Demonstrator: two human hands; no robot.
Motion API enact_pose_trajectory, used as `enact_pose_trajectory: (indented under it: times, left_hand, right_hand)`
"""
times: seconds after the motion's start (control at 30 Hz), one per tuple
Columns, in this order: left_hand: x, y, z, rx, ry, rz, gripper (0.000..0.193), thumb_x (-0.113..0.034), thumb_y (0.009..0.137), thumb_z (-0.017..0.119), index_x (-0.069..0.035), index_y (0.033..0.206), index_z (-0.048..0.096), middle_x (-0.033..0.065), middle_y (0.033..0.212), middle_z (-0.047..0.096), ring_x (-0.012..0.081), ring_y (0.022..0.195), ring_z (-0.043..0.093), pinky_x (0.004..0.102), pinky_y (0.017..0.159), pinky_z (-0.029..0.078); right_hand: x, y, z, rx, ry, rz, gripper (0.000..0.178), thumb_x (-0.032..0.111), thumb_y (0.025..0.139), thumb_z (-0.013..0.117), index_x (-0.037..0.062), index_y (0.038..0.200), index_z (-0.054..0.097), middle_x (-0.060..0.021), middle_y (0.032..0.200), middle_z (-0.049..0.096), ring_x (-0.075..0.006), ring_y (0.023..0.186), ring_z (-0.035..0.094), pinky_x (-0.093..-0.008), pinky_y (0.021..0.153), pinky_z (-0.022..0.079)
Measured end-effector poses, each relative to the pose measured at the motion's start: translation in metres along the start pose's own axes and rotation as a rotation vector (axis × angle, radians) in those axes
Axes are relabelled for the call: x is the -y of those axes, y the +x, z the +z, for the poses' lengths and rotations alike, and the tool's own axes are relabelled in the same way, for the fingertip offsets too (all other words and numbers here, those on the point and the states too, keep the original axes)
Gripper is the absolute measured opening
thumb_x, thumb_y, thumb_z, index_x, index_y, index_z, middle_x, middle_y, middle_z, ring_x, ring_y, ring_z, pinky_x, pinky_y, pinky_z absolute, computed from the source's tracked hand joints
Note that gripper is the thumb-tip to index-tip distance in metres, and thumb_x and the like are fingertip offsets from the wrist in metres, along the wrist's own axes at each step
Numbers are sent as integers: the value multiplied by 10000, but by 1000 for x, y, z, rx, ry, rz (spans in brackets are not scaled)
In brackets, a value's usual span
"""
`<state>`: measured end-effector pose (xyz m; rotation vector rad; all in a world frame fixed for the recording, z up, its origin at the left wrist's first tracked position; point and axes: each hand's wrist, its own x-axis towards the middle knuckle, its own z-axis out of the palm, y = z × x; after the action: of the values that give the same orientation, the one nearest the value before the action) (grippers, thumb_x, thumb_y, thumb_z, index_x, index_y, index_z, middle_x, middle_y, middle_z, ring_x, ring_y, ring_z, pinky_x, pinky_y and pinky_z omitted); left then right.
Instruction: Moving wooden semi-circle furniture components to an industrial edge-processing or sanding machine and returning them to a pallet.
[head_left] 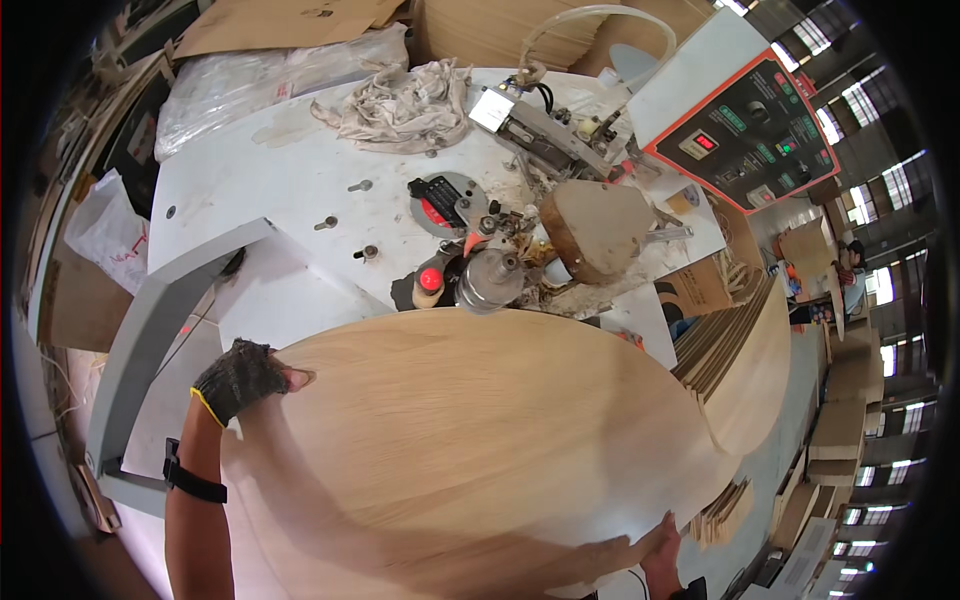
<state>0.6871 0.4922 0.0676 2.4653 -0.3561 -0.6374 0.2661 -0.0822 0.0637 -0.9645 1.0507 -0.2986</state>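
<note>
A large, rounded, light wooden panel (480,430) with visible grain spans the lower middle of the head view. At its left edge, my left hand (245,380) wears a dark knit glove with a yellow cuff edge. The thumb lies on the panel's top face, and the other fingers are mostly hidden. My right hand (660,555) grips the panel's edge at the lower right, its fingers partly out of sight underneath. The panel's far edge reaches a machine's metal cylinder (490,280) and a red-topped knob (429,283).
Beyond the panel is a stained white machine table (290,185) with a crumpled cloth (405,105). A control box (750,135) stands at the far right. Several stacked curved boards (745,375) are to the right. A grey curved arm (150,330) rises at the left.
</note>
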Motion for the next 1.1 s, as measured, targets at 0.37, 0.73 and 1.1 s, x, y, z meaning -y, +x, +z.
enact_pose_trajectory:
  times: [0.37, 0.73, 1.1]
  left_hand:
    - [3, 18, 12, 23, 105, 118, 218, -302, 851, 574, -124, 790, 683, 110, 665, 627, 260, 595, 573, 307, 672, 477]
    - [-38, 35, 4, 203, 348, 189, 161, -240, 849, 502, -161, 736, 585, 126, 591, 494, 299, 568, 520, 343, 604, 440]
    - [-58, 55, 18, 133, -5, -68, 347, -379, 769, 677, -43, 846, 712, 138, 753, 685, 248, 670, 642, 336, 674, 494]
  right_hand:
    - [-4, 34, 10, -106, -41, 101, 277, 366, 905, 597, 140, 1065, 587, -20, 916, 552, -218, 878, 541, -381, 793, 461]
    - [9, 36, 76, -113, -29, 150, 343, 289, 886, 647, 101, 1163, 574, -26, 1032, 576, -226, 952, 548, -407, 839, 467]
    - [7, 65, 90, 101, 18, 154, 358, 232, 870, 652, 85, 1177, 541, -58, 1012, 580, -241, 916, 577, -397, 809, 490]
